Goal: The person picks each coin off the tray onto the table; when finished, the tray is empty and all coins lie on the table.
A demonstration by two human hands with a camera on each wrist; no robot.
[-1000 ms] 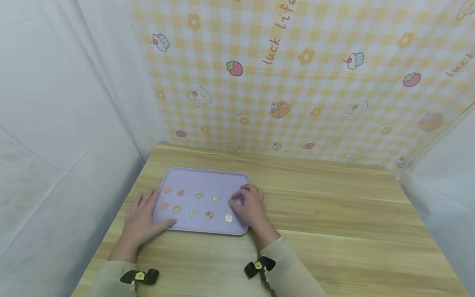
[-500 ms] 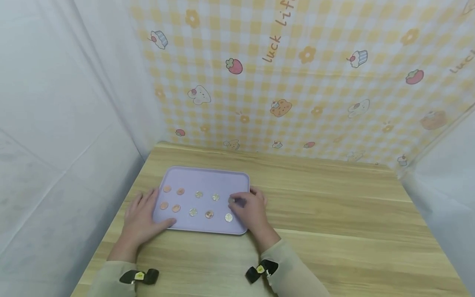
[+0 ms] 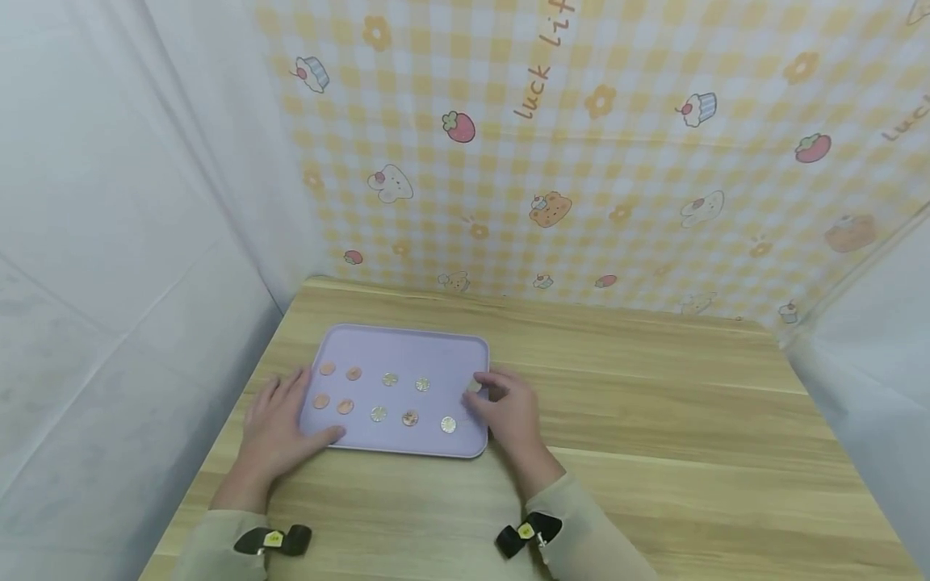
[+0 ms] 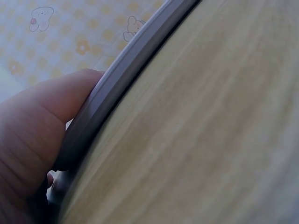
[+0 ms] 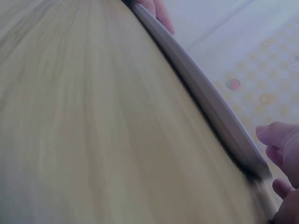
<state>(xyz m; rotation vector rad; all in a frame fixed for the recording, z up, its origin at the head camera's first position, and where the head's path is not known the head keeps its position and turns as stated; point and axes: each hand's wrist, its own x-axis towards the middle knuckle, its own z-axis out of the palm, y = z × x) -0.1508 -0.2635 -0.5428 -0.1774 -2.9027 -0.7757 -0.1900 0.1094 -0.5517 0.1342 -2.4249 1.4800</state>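
Your right hand (image 3: 514, 410) pinches a coin (image 3: 475, 386) at its fingers' tips, over the tray (image 3: 407, 349); your left hand (image 3: 279, 432), fingers straight, touches the tray's opposite side, well apart from that coin.

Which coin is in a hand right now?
The pale, rightmost coin, pinched in the right hand; the other nine lie flat on the tray.

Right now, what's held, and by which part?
The right hand pinches a silvery coin, apparently by its edges; the left hand rests against the tray.
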